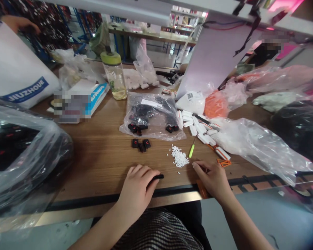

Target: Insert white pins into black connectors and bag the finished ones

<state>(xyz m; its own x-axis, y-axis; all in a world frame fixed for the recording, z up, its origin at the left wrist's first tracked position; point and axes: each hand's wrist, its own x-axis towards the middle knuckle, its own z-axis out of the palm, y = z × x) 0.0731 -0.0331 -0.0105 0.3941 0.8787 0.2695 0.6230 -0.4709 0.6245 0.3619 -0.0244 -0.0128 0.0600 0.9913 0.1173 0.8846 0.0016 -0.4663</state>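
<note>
Near the table's front edge, my left hand is closed around a small black plastic part, whose end shows past the thumb and forefinger. My right hand has thumb and forefinger pinched together; a tiny white piece seems to sit at the fingertips. Between and beyond the hands lies a loose pile of small white plastic pieces. A screwdriver with a yellow-green handle rests just right of the pile. Farther left, several black parts with red marks lie together on the wood.
A clear bag of black parts lies at the middle back. White parts and an orange frame piece are at right, beside a clear plastic bag. A green-lidded bottle stands behind. A large bag fills the left.
</note>
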